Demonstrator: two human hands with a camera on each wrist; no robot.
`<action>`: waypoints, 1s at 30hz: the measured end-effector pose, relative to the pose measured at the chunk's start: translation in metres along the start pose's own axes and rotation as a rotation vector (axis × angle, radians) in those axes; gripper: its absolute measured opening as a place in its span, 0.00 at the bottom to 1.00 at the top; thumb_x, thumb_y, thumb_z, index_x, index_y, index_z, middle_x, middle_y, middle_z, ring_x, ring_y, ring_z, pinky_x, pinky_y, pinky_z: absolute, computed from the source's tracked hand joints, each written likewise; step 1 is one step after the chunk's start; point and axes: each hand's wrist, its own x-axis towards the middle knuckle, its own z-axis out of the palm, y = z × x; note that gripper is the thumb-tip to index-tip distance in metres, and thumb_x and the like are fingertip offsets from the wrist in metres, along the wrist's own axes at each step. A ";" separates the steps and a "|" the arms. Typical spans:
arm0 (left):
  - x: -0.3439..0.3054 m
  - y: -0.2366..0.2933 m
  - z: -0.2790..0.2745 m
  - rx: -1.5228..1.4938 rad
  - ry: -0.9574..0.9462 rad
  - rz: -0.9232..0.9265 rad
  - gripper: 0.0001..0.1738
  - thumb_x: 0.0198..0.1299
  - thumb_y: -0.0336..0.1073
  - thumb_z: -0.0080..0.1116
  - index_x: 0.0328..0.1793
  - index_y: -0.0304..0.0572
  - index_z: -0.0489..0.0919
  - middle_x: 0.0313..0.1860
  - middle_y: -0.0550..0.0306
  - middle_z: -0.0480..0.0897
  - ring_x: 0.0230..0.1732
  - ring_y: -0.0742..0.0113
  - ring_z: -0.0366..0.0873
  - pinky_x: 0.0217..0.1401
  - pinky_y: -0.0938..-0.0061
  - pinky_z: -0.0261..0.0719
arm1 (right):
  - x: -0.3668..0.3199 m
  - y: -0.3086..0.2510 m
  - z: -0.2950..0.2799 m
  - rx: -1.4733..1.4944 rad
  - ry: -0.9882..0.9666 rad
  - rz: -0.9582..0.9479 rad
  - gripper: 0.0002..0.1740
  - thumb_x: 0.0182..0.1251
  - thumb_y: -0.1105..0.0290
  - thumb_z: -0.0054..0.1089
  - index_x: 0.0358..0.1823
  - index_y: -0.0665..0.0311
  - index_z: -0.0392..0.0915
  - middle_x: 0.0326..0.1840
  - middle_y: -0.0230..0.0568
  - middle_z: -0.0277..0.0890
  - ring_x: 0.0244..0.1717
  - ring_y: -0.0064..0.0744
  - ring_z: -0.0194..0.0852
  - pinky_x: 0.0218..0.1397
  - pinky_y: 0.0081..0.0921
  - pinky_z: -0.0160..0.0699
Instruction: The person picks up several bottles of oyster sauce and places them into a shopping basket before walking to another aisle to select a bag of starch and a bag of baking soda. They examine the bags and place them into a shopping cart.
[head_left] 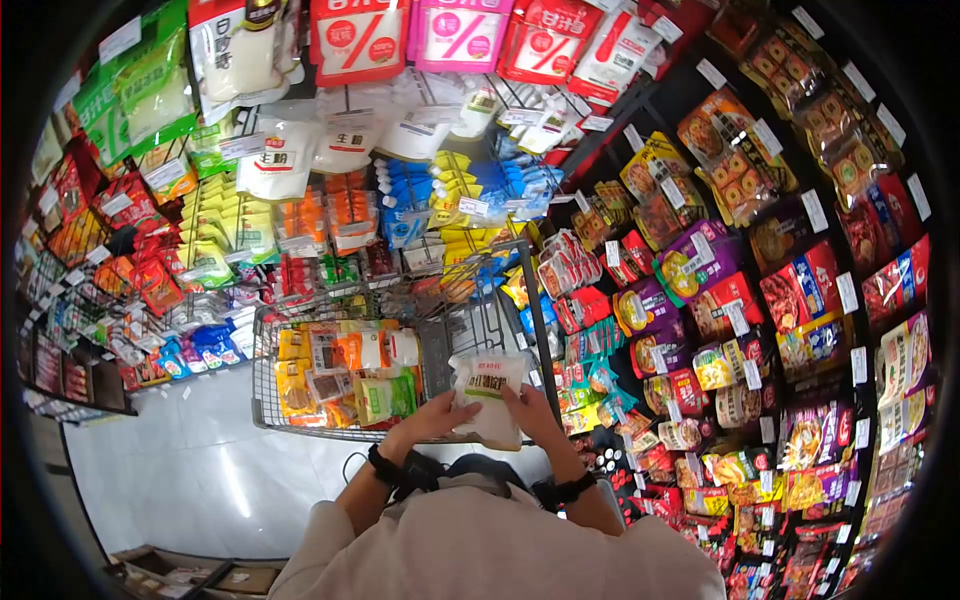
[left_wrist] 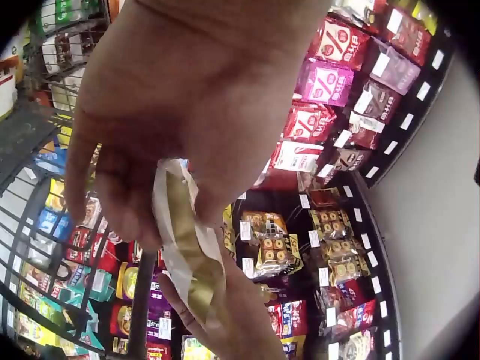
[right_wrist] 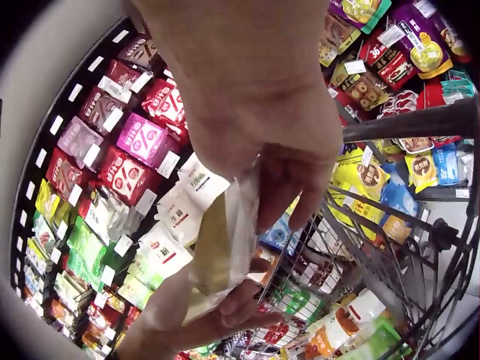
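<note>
In the head view, a white bag of starch point(head_left: 488, 395) is held in front of the body, its printed front facing up. My left hand point(head_left: 432, 416) grips its left side, with the thumb over the front. On the opposite side my right hand point(head_left: 534, 412) pinches the bag, thumb also on top. The left wrist view shows the bag point(left_wrist: 184, 232) nearly edge-on between both hands. From the right wrist, the bag point(right_wrist: 225, 232) hangs below the palm, its lower part against the other hand's fingers.
A wire shopping cart point(head_left: 340, 433) stands just ahead, with several packets point(head_left: 385, 395) heaped in its left part. Hanging bags of starch point(head_left: 278, 160) and sugar fill the shelf in front. Packaged food point(head_left: 740, 300) covers the right-hand rack. Grey tiled floor point(head_left: 200, 450) lies to the left.
</note>
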 end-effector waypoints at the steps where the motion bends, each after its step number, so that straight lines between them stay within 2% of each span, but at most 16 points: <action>1: 0.000 0.011 -0.003 0.039 -0.050 -0.047 0.31 0.72 0.53 0.62 0.65 0.32 0.76 0.50 0.55 0.86 0.46 0.71 0.83 0.50 0.73 0.82 | -0.002 0.003 0.000 0.050 0.012 -0.015 0.20 0.80 0.58 0.58 0.58 0.70 0.80 0.41 0.35 0.86 0.36 0.21 0.83 0.39 0.22 0.82; 2: 0.011 -0.002 -0.003 0.073 -0.037 0.055 0.30 0.72 0.55 0.62 0.62 0.32 0.78 0.48 0.53 0.87 0.45 0.70 0.83 0.49 0.72 0.82 | 0.000 0.007 -0.002 0.095 0.023 -0.036 0.20 0.79 0.59 0.58 0.57 0.69 0.80 0.41 0.35 0.86 0.37 0.20 0.83 0.39 0.22 0.82; 5: 0.038 -0.008 -0.004 0.193 -0.094 0.017 0.30 0.72 0.56 0.60 0.59 0.31 0.80 0.45 0.52 0.87 0.45 0.69 0.83 0.50 0.71 0.81 | 0.009 0.023 -0.015 0.179 0.047 -0.055 0.18 0.79 0.61 0.60 0.56 0.68 0.80 0.41 0.32 0.86 0.36 0.16 0.81 0.38 0.19 0.79; 7: 0.045 -0.004 0.006 0.132 -0.063 0.077 0.30 0.72 0.57 0.59 0.56 0.31 0.81 0.42 0.50 0.87 0.43 0.68 0.83 0.48 0.69 0.81 | 0.013 0.027 -0.028 0.176 0.034 -0.100 0.17 0.78 0.61 0.61 0.56 0.68 0.80 0.40 0.31 0.85 0.35 0.15 0.80 0.37 0.18 0.78; 8: 0.049 -0.002 0.012 0.101 -0.043 0.105 0.31 0.72 0.58 0.59 0.55 0.31 0.82 0.41 0.50 0.87 0.42 0.68 0.83 0.47 0.68 0.81 | 0.011 0.020 -0.035 0.225 0.040 -0.123 0.16 0.78 0.60 0.61 0.54 0.67 0.81 0.38 0.29 0.85 0.33 0.14 0.77 0.35 0.18 0.75; 11: 0.069 -0.004 0.026 0.228 -0.035 0.176 0.31 0.73 0.59 0.57 0.53 0.30 0.83 0.38 0.47 0.87 0.39 0.67 0.81 0.43 0.66 0.79 | 0.001 -0.011 -0.069 0.131 0.027 -0.111 0.15 0.77 0.60 0.62 0.52 0.67 0.82 0.36 0.28 0.84 0.31 0.14 0.75 0.33 0.19 0.73; 14: 0.095 -0.008 0.052 0.287 0.021 0.347 0.31 0.73 0.58 0.56 0.47 0.29 0.84 0.33 0.44 0.85 0.34 0.66 0.78 0.39 0.64 0.76 | 0.030 0.033 -0.109 0.130 -0.072 -0.098 0.15 0.76 0.60 0.64 0.51 0.66 0.83 0.33 0.28 0.82 0.29 0.14 0.73 0.33 0.20 0.72; 16: 0.111 -0.005 0.076 0.259 0.073 0.257 0.31 0.74 0.57 0.57 0.44 0.28 0.84 0.29 0.44 0.83 0.31 0.65 0.77 0.37 0.63 0.76 | 0.062 0.077 -0.141 0.024 -0.140 -0.131 0.16 0.76 0.60 0.65 0.53 0.66 0.83 0.33 0.28 0.83 0.30 0.15 0.74 0.33 0.20 0.73; 19: 0.136 0.005 0.122 0.267 0.227 0.204 0.31 0.74 0.56 0.56 0.42 0.28 0.84 0.26 0.46 0.82 0.28 0.65 0.76 0.34 0.63 0.75 | 0.087 0.099 -0.183 0.054 -0.195 -0.164 0.18 0.75 0.58 0.65 0.53 0.66 0.83 0.33 0.29 0.84 0.30 0.15 0.75 0.34 0.20 0.73; 20: 0.136 0.024 0.139 0.254 0.243 0.143 0.31 0.75 0.56 0.56 0.42 0.28 0.84 0.26 0.47 0.83 0.28 0.66 0.75 0.34 0.63 0.75 | 0.093 0.101 -0.198 0.062 -0.168 -0.217 0.21 0.70 0.52 0.70 0.33 0.64 0.80 0.23 0.28 0.76 0.26 0.14 0.69 0.27 0.22 0.67; 21: 0.137 0.034 0.157 0.241 0.255 0.087 0.30 0.75 0.56 0.55 0.43 0.28 0.85 0.27 0.48 0.83 0.28 0.68 0.75 0.34 0.64 0.75 | 0.099 0.102 -0.215 0.078 -0.208 -0.207 0.22 0.70 0.51 0.71 0.30 0.63 0.79 0.23 0.27 0.75 0.27 0.14 0.68 0.27 0.22 0.66; 22: 0.153 0.018 0.174 0.160 0.276 0.123 0.27 0.76 0.53 0.56 0.45 0.30 0.85 0.29 0.56 0.84 0.31 0.75 0.75 0.35 0.69 0.76 | 0.106 0.107 -0.234 -0.011 -0.212 -0.226 0.21 0.70 0.52 0.70 0.31 0.63 0.80 0.23 0.26 0.75 0.27 0.13 0.68 0.27 0.21 0.66; 23: 0.158 0.023 0.191 0.093 0.304 0.156 0.26 0.76 0.52 0.57 0.46 0.30 0.86 0.30 0.58 0.84 0.32 0.76 0.75 0.36 0.71 0.76 | 0.112 0.111 -0.252 -0.107 -0.216 -0.249 0.20 0.71 0.53 0.70 0.32 0.64 0.80 0.24 0.25 0.75 0.28 0.12 0.68 0.28 0.20 0.66; 25: 0.164 0.046 0.220 -0.039 0.363 0.230 0.23 0.76 0.50 0.58 0.47 0.31 0.86 0.32 0.63 0.85 0.34 0.80 0.75 0.38 0.75 0.77 | 0.103 0.097 -0.277 0.079 -0.282 -0.240 0.18 0.72 0.54 0.69 0.36 0.65 0.81 0.25 0.24 0.75 0.28 0.12 0.67 0.28 0.19 0.65; 26: 0.163 0.063 0.229 -0.015 0.387 0.139 0.20 0.74 0.46 0.61 0.46 0.32 0.86 0.32 0.66 0.84 0.37 0.82 0.76 0.40 0.79 0.76 | 0.102 0.090 -0.287 0.173 -0.311 -0.239 0.18 0.73 0.55 0.68 0.38 0.65 0.82 0.25 0.23 0.74 0.28 0.11 0.66 0.28 0.19 0.64; 30: 0.197 0.065 0.256 -0.194 0.471 0.230 0.17 0.72 0.42 0.64 0.42 0.32 0.87 0.30 0.66 0.84 0.35 0.82 0.76 0.39 0.79 0.76 | 0.108 0.094 -0.330 0.079 -0.357 -0.246 0.17 0.74 0.60 0.66 0.47 0.69 0.82 0.33 0.28 0.81 0.31 0.11 0.71 0.31 0.18 0.69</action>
